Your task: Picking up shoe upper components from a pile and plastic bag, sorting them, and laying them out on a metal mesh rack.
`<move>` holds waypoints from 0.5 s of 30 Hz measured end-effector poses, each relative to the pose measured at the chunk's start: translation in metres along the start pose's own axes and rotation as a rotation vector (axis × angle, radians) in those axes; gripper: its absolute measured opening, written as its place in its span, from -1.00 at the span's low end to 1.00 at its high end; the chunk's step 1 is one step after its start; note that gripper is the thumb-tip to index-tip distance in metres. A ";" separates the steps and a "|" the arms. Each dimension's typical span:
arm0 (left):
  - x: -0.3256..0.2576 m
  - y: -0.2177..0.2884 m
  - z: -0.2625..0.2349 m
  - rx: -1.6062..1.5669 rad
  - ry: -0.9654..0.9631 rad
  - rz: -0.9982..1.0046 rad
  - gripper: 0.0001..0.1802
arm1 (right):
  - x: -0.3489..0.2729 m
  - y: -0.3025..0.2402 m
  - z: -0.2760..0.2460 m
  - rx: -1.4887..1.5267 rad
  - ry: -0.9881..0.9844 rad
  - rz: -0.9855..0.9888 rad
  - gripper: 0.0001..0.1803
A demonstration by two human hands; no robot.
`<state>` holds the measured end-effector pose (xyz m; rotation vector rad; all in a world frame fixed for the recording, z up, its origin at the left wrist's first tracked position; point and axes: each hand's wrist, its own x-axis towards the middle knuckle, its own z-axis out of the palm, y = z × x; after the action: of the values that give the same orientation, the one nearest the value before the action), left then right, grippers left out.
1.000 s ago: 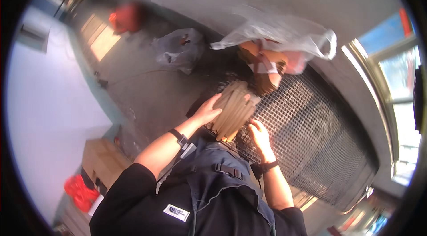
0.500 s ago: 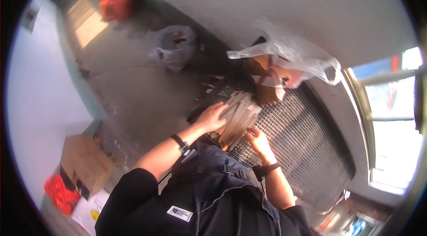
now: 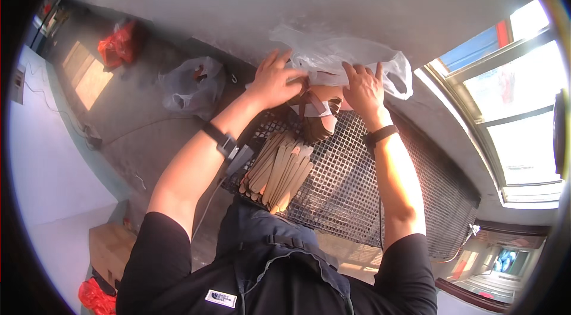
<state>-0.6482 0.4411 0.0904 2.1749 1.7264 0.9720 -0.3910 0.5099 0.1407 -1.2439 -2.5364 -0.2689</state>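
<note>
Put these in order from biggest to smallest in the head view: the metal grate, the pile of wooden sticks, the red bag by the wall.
1. Metal grate, by far the biggest.
2. Pile of wooden sticks.
3. Red bag, though it lies farther away, so it may only look smaller than the sticks.

Grey floor (image 3: 137, 131) with a sunlit patch (image 3: 86, 80). Bright window (image 3: 523, 113) on the right. Pale wall (image 3: 53, 184) at left.
</note>
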 end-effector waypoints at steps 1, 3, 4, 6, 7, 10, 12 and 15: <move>0.017 0.001 0.003 -0.078 -0.073 -0.063 -0.51 | -0.005 0.012 0.006 -0.138 -0.158 0.066 -0.54; 0.041 0.001 0.005 -0.428 -0.054 -0.213 -0.49 | -0.027 0.038 0.013 -0.164 -0.206 0.007 -0.58; 0.048 0.001 0.006 -0.501 0.017 -0.230 -0.49 | -0.037 0.048 0.013 -0.095 -0.204 0.013 -0.67; 0.060 0.010 0.005 -0.576 0.073 -0.244 -0.50 | -0.059 0.060 0.006 -0.024 -0.206 0.035 -0.74; 0.065 0.020 -0.001 -0.725 0.077 -0.306 -0.50 | -0.069 0.060 -0.007 0.047 -0.169 0.094 -0.81; 0.078 0.059 -0.012 -0.869 0.064 -0.325 -0.50 | -0.111 0.092 -0.012 0.154 -0.193 0.168 -0.83; 0.074 0.071 -0.018 -0.800 0.045 -0.282 -0.50 | -0.111 0.088 -0.038 0.232 -0.093 0.018 -0.81; 0.066 0.087 -0.011 -0.690 0.033 -0.097 -0.50 | -0.092 0.093 -0.034 0.212 -0.717 0.168 -0.74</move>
<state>-0.5793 0.4738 0.1697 1.6190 1.2290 1.3306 -0.2576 0.4889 0.1438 -1.6693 -2.8764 0.5718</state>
